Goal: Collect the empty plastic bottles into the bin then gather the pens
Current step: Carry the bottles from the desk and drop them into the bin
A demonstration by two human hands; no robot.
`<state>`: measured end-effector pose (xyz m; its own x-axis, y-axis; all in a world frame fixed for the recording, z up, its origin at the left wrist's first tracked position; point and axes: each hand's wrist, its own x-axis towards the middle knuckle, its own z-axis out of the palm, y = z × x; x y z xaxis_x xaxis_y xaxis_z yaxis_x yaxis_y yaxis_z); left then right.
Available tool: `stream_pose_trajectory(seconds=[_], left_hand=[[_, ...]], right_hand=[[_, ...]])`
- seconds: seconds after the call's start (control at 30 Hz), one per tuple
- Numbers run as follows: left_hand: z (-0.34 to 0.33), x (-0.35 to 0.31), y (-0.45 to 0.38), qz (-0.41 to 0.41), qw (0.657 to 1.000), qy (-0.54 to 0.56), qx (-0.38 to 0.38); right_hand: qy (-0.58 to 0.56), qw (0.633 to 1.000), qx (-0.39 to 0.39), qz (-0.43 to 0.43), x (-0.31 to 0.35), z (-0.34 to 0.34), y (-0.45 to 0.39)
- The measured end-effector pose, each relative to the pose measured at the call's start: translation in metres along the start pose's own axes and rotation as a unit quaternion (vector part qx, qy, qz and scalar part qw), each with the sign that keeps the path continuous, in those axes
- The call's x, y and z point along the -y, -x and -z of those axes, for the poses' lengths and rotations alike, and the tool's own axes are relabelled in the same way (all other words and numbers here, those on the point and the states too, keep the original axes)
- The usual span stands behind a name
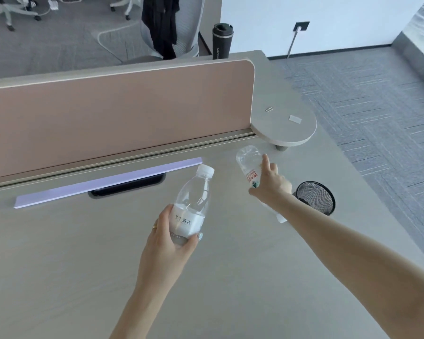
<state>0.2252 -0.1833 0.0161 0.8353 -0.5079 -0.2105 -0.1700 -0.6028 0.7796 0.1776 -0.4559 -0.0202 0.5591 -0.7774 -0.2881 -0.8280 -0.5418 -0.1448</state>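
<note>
My left hand [168, 237] grips the lower half of a clear bottle with a white cap and white label [194, 204], held over the desk with its cap pointing up and right. My right hand [271, 183] grips a second clear bottle with a red-lettered label [249, 162]; its base points up and away, and its neck end pokes out below my wrist. The black mesh bin [316, 196] stands on the floor just past the desk's right edge, right of my right hand. No pens are in view.
A pink divider panel [118, 113] runs along the back of the desk [59, 265]. A lilac strip [103, 184] lies above a dark cable slot. A round side shelf [287, 121] carries small scraps. A dark tumbler [222, 41] and office chairs stand beyond.
</note>
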Motion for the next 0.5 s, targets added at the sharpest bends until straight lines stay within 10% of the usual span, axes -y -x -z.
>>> stream_pose_trajectory(seconds=[0.5], left_hand=[[-0.059,-0.110,0.097,-0.133,0.989,0.024,0.055]], right_hand=[[-0.101,0.983,-0.146,0.043,-0.138,0.102,0.177]])
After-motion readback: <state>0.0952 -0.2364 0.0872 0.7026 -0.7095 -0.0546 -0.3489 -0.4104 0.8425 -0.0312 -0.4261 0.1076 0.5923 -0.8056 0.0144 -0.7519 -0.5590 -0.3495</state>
